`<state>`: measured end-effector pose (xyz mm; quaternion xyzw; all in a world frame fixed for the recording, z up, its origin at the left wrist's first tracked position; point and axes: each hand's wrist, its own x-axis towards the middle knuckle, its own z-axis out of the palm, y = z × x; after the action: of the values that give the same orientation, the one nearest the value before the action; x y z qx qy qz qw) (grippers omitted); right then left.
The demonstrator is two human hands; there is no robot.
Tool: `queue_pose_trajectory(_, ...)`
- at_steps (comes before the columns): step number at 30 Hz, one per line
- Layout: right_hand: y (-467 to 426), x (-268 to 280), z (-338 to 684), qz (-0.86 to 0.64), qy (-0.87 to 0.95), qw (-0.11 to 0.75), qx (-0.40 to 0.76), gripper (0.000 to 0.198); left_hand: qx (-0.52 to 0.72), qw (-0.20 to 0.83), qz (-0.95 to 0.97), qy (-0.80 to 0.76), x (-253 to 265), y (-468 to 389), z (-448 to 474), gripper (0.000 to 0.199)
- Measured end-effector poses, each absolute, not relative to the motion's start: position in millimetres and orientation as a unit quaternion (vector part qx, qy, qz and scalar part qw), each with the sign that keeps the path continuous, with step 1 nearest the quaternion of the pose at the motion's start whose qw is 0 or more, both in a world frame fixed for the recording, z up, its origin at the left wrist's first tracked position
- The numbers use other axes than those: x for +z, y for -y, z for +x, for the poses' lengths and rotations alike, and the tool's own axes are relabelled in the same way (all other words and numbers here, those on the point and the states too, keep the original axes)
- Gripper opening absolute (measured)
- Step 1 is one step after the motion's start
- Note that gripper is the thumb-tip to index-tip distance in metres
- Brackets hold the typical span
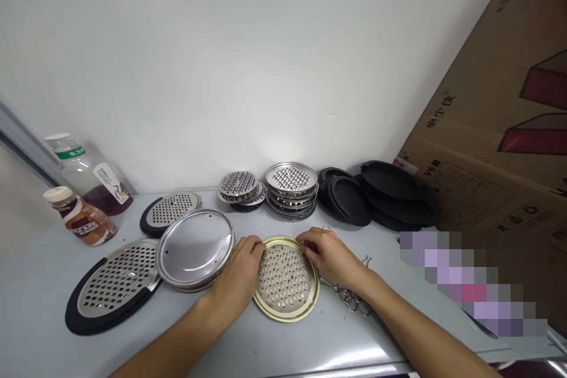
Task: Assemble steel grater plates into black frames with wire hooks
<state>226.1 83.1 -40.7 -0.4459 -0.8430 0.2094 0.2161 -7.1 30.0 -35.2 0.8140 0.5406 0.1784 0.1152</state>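
A round grater plate [286,277] with raised teeth sits inside a gold-coloured metal ring [287,315], flat on the table in front of me. My left hand [241,271] pinches its upper left rim with thumb and fingers. On the upper right rim, the bent fingers of my right hand [330,254] grip the edge. Just left of my left hand is a stack of round metal lids [195,248], its top one smooth and shiny. Metal rings and clips [352,300] lie partly beneath my right forearm.
Black-rimmed graters [115,283] lie at left, near two drink bottles [106,183]. Along the wall stand stacked grater discs [291,180], smaller discs [239,184] and black round trays [394,189]. A large cardboard box [478,153] leans at right, beside a pixelated patch.
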Motion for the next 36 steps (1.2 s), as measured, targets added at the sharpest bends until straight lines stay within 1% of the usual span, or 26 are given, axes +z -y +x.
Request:
queue_pose_trajectory(7, -85, -43, 225, -0.443, 0.842, 0.221, 0.215, 0.026, 0.202, 0.105, 0.807, -0.545, -43, -31, -7, 0.046)
queue_pose_trajectory(16, -84, -40, 224, -0.442, 0.843, 0.221, 0.212, 0.026, 0.195, 0.096, 0.810, -0.545, -49, -31, -6, 0.042)
queue_pose_trajectory(20, -84, -41, 224, -0.441, 0.844, 0.226, 0.207, 0.026, 0.220, 0.091, 0.808, -0.539, -47, -30, -10, 0.039)
queue_pose_trajectory(25, -82, -40, 224, -0.440, 0.843, 0.229, 0.209, 0.026, 0.290, 0.035, 0.798, -0.528, -18, -39, 0, 0.031)
queue_pose_trajectory(28, -79, -36, 224, -0.445, 0.841, 0.228, 0.208, 0.026, 0.315, 0.029, 0.796, -0.515, 8, -57, 11, 0.029)
queue_pose_trajectory(30, -78, -34, 224, -0.446, 0.842, 0.223, 0.206, 0.025, 0.319, 0.039, 0.774, -0.545, 21, -77, 15, 0.033)
queue_pose_trajectory(34, -77, -31, 223, -0.442, 0.845, 0.218, 0.209, 0.023, 0.310, 0.058, 0.753, -0.577, 29, -122, 15, 0.051)
queue_pose_trajectory(36, -76, -29, 223, -0.440, 0.844, 0.221, 0.213, 0.023, 0.301, 0.072, 0.754, -0.579, 28, -137, 15, 0.050)
